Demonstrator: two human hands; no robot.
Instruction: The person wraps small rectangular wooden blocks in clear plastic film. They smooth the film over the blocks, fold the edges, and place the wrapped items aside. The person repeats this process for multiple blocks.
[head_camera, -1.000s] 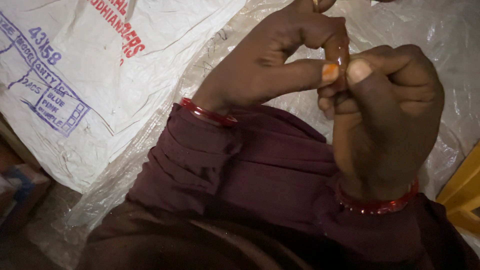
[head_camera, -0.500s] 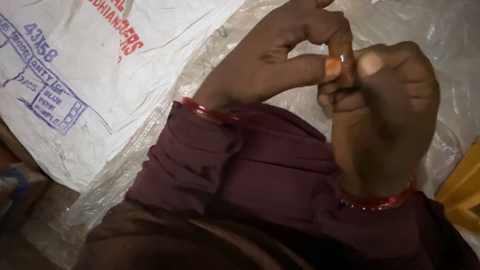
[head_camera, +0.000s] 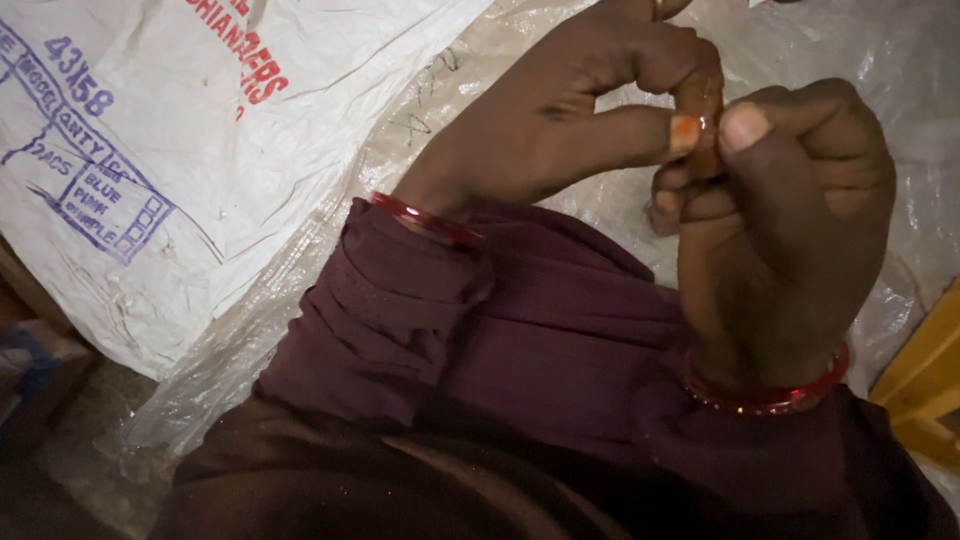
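My left hand and my right hand meet near the top right of the head view. Both pinch one small brownish, glossy piece between thumbs and fingers; most of it is hidden by the fingertips. The left thumbnail is orange. A red bangle circles the left wrist and another red bangle the right wrist. Both arms wear dark maroon sleeves.
A white woven sack with blue and red print lies at the upper left. Crinkled clear plastic sheeting spreads under the hands. A yellow wooden edge shows at the right. Dim clutter sits at the lower left.
The hands stay pressed together on the small piece. The right thumb has shifted slightly against it, and the view has barely moved.
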